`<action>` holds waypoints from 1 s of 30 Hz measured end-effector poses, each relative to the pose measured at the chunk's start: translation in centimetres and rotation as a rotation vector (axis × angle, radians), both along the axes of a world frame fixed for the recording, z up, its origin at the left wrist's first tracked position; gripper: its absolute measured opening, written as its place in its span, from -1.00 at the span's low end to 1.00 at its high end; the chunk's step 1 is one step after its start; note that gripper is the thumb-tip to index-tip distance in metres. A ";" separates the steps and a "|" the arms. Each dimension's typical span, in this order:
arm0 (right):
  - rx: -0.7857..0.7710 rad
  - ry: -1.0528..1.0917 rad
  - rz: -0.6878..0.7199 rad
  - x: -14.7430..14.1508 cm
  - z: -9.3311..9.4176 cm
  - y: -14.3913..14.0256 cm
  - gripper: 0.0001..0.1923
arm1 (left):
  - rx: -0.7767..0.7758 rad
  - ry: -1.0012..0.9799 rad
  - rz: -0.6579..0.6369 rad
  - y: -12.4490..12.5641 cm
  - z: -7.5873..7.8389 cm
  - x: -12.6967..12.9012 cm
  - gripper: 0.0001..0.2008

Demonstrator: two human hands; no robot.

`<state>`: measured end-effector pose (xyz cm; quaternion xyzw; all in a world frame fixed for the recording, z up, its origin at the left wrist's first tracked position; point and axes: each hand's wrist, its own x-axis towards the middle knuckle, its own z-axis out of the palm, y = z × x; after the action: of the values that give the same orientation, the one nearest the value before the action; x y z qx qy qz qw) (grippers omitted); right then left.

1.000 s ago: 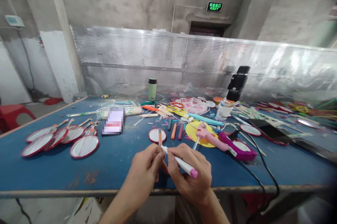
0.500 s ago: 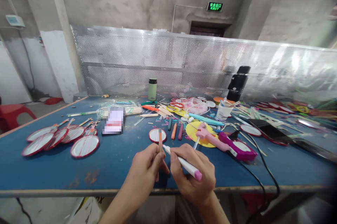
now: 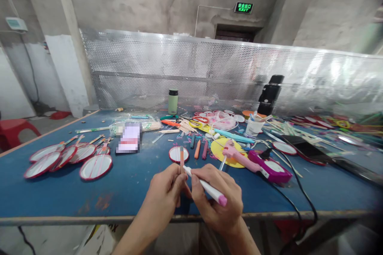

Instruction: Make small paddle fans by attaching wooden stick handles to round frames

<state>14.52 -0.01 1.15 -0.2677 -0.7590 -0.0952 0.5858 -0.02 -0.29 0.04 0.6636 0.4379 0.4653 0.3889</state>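
Note:
Between the fingers of my left hand [image 3: 169, 187] a flat wooden stick [image 3: 182, 157] stands upright, coloured orange with a greyish upper end. My right hand [image 3: 220, 197] is closed round a white marker [image 3: 211, 190] with a pink end. The marker's tip meets the right edge of the stick, just above my left fingertips. Behind the stick lies a white disc with a red rim [image 3: 175, 154]. A dark green crayon [image 3: 193, 141], an orange crayon [image 3: 197, 149] and a maroon crayon [image 3: 205, 150] lie just beyond my hands.
Several red-rimmed discs with sticks [image 3: 95, 166] lie at left, near a phone [image 3: 129, 138]. To the right, a pink glue gun [image 3: 239, 155] rests on a yellow disc beside a purple power strip [image 3: 273, 169] with black cables. A green bottle [image 3: 172, 102] stands behind.
My right hand has shifted slightly left, bringing the marker's tip onto the stick. My left hand keeps its hold on the stick in nearly the same place.

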 end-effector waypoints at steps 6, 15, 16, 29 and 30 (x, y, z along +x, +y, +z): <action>0.015 0.006 -0.007 -0.1 0.0 0.0 -0.88 | -0.011 -0.001 -0.003 -0.1 0.1 0.1 -0.68; -0.028 -0.029 0.048 0.0 0.1 0.1 -0.89 | 0.009 0.044 0.004 0.0 0.1 0.0 -0.65; -0.016 -0.019 0.037 0.0 0.2 0.0 -0.89 | 0.004 0.038 0.000 0.0 0.1 -0.1 -0.65; -0.009 0.001 0.022 0.1 -0.1 0.1 -0.89 | -0.011 0.012 -0.015 0.1 0.0 0.0 -0.65; 0.002 0.012 0.007 0.1 -0.1 0.1 -0.89 | -0.015 0.011 -0.016 0.1 0.0 0.0 -0.65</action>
<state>14.66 0.07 1.05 -0.2649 -0.7562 -0.0925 0.5911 0.01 -0.24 0.04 0.6668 0.4380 0.4552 0.3952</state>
